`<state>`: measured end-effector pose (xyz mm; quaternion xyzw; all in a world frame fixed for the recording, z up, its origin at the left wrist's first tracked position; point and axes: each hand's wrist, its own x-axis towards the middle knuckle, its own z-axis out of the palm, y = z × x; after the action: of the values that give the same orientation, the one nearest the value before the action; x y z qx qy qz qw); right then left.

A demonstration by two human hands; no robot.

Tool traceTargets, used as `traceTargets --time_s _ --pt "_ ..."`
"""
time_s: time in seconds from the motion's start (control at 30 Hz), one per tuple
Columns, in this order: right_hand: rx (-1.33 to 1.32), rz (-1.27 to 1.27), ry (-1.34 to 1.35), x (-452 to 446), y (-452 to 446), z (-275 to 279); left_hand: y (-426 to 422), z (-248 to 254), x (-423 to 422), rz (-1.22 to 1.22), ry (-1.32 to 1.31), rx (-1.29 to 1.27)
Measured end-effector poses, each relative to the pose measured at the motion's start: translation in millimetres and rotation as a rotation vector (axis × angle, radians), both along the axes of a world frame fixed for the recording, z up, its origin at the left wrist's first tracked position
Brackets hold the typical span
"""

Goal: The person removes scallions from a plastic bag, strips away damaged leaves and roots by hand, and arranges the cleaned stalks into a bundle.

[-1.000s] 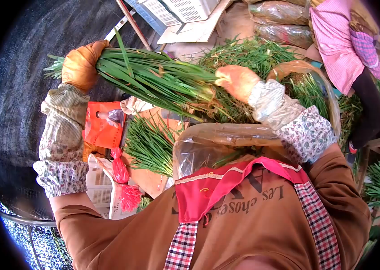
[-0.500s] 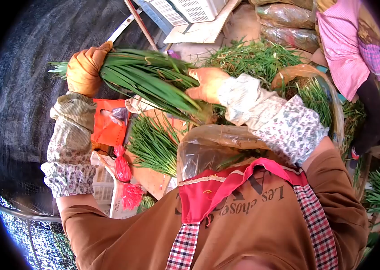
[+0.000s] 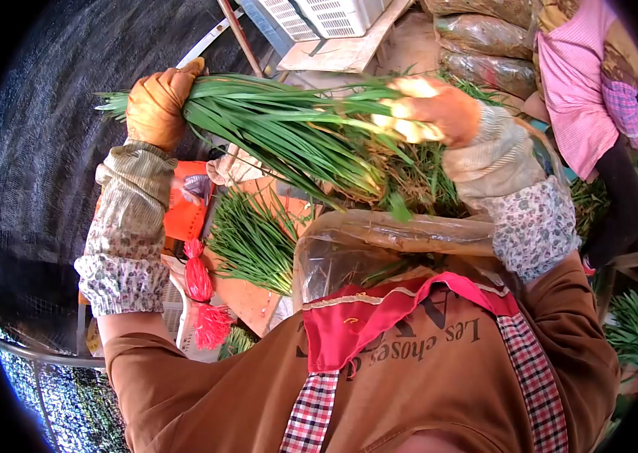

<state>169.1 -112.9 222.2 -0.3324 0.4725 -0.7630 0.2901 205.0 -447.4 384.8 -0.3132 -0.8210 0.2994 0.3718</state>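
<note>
My left hand (image 3: 159,108), in an orange glove, is closed around the leafy end of a big bunch of green chives (image 3: 274,124). The bunch stretches across to the right, with its pale stem ends hanging near the middle. My right hand (image 3: 436,112), gloved too and a little blurred, has its fingers curled on some strands at the right of the bunch. Below lies a smaller pile of chives (image 3: 252,235) on an orange-brown board (image 3: 255,302). An open clear plastic bag (image 3: 402,230) sits against my apron.
White crates (image 3: 342,16) stand on a wooden board (image 3: 338,54) at the top. Stacked filled plastic bags (image 3: 485,34) lie at upper right, beside a co-worker in pink (image 3: 576,83). A red string bundle (image 3: 198,279) and an orange bag (image 3: 185,211) are at left; dark netting (image 3: 40,189) hangs beyond.
My right hand has moved right, away from the middle of the bunch, with strands in its fingers. The stem ends now show more. My left hand has shifted slightly right and up, still gripping.
</note>
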Motion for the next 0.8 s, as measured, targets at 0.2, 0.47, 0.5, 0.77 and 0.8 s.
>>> traceTargets --time_s 0.2,0.47,0.5,0.77,0.8 --pt "0.17 -0.148 -0.49 -77 66 -141 -29 11 5 -0.027 -0.021 0.155" --pt "0.893 -0.41 0.489 8 -56 -16 -30 8 3 -0.11 0.045 0.083" --pt "0.941 -0.346 0.428 19 -70 -9 -27 9 3 -0.109 0.057 0.067" --pt "0.126 -0.35 0.186 -26 -86 -30 -14 3 17 -0.221 -0.012 0.031" --pt "0.183 -0.256 0.198 -22 -71 -11 -18 3 21 -0.26 -0.017 0.029"
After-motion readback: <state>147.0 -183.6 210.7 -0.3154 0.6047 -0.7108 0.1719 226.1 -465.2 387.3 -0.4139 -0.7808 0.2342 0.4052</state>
